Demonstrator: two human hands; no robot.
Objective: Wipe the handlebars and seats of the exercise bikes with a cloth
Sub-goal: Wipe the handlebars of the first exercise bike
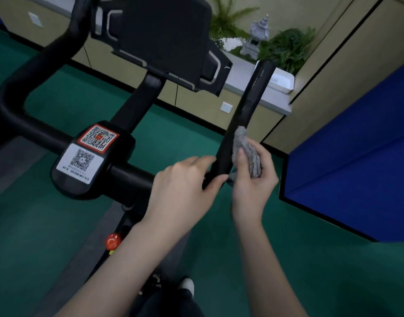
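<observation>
While the left hand (pixel 185 179) grips the handlebar (pixel 249 104), the right hand (pixel 251 181) pinches the cloth (pixel 245 145) against its edge, bare bar beyond the fingers.

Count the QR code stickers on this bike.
2. The red-bordered sticker sits on the far part of the black centre plate; the white sticker lies right beside it, nearer the person. Others may be hidden out of view.

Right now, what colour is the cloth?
Grey cloth, gripped in the right hand against the black handlebar; head view.
</observation>
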